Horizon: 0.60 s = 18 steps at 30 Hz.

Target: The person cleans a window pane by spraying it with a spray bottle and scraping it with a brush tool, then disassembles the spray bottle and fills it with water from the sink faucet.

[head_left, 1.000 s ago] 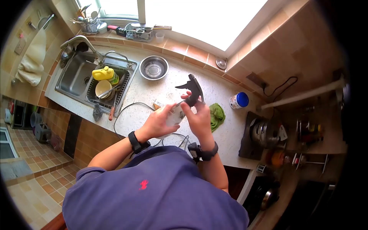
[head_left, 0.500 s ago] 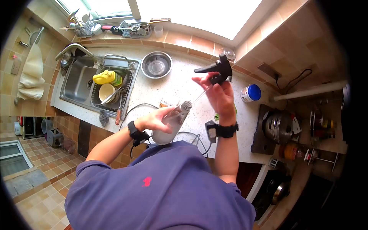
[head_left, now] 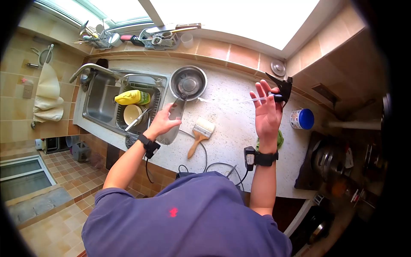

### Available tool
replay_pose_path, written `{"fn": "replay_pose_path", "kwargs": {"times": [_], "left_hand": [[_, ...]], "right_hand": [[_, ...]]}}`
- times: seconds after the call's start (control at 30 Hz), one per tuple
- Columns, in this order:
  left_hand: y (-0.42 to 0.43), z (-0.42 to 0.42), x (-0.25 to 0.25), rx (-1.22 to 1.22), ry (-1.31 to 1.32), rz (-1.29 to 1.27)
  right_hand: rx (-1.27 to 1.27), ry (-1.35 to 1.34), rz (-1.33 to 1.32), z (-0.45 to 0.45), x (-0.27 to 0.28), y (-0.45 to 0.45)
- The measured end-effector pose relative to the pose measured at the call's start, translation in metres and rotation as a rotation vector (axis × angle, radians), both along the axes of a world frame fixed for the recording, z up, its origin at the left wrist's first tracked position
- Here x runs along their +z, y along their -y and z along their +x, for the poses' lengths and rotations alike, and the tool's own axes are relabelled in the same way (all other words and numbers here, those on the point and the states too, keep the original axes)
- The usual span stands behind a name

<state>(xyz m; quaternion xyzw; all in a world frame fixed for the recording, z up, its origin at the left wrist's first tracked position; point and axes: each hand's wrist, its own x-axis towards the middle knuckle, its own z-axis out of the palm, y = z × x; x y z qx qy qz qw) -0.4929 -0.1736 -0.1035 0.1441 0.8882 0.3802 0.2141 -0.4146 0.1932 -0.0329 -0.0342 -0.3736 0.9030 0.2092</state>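
My left hand (head_left: 162,123) is wrapped round a clear spray bottle (head_left: 177,112) without its top, held over the counter near the sink. In my right hand (head_left: 268,120) is the black trigger sprayer head (head_left: 286,91), gripped by the fingers with the palm turned up. Its thin clear dip tube (head_left: 233,101) points left toward the bottle's neck, apart from it. A wide paintbrush (head_left: 201,133) with a wooden handle lies on the counter between my hands. Behind my right wrist something green (head_left: 280,139) is partly hidden.
A steel bowl (head_left: 188,83) stands beyond the bottle. The sink (head_left: 100,100) at left holds a rack with a yellow bottle (head_left: 132,97) and a cream bowl (head_left: 132,115). At right is a blue-lidded tub (head_left: 305,118). Cables (head_left: 205,156) run along the counter's front.
My hands have moved apart: the bottle went left toward the sink, the sprayer head right. The dip tube has swung away from the bottle's mouth. The paintbrush has come into full view.
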Motion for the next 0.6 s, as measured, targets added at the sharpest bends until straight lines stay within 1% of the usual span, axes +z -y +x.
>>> {"fn": "replay_pose_path", "kwargs": {"times": [0.07, 0.1, 0.23, 0.33, 0.43, 0.6], "left_hand": [[0.005, -0.013, -0.010, 0.036, 0.008, -0.117], [0.006, -0.018, -0.010, 0.064, 0.010, -0.230], [0.011, -0.040, -0.024, 0.062, 0.020, -0.448], [0.009, -0.047, -0.024, 0.022, 0.055, -0.538], [0.012, -0.050, -0.038, 0.021, 0.016, -0.609], [0.005, -0.048, -0.027, -0.019, -0.012, -0.636]], "right_hand": [[-0.050, 0.023, -0.025, -0.001, -0.012, 0.004], [-0.058, 0.049, -0.005, -0.001, -0.016, 0.005], [-0.062, 0.059, -0.029, 0.001, -0.034, 0.010], [-0.076, 0.061, -0.025, 0.002, -0.042, 0.011], [-0.050, 0.107, -0.033, 0.004, -0.041, 0.015], [-0.040, 0.091, -0.059, 0.004, -0.046, 0.021]]}}
